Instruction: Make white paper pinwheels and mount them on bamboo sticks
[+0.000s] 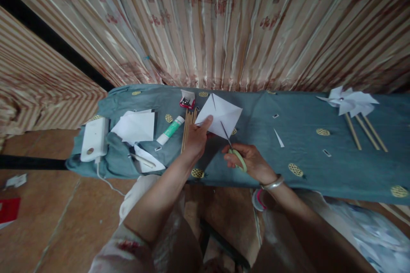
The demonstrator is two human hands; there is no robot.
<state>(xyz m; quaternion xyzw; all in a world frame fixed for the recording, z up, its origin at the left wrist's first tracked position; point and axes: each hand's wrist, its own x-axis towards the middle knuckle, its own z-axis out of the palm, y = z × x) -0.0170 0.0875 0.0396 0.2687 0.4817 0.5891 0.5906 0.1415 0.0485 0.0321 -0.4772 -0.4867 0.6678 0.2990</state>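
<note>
- left hand (196,138): pinched on the near-left corner of the white paper square (221,115), thumb on top and pointing forward, fingers curled beneath. Grip closed, nothing else in it.
- right hand (251,163): fingers wrapped through the green handles of the scissors (232,147), fist mostly closed. Blades read as one thin line, so close to shut or only a crack apart; can't tell exactly.
- paper square: directly ahead of both hands, between them and slightly forward, lifted off the cloth (297,111), creased along its diagonals, one corner pointing back toward the person.
- key relation: the scissors' long axis runs from the right hand forward and leftward, tips into the near edge of the paper square, toward its centre. The left hand is the nearer one, touching the paper; the right reaches it only through the blades.
- just left of the left hand: wooden sticks (186,132) lying front to back, then a glue stick (170,130).
- further left: loose white sheets (136,126).
- well off to the right of the right hand: finished pinwheels (350,102) on sticks.
- bangle (273,184) on the right wrist.
</note>
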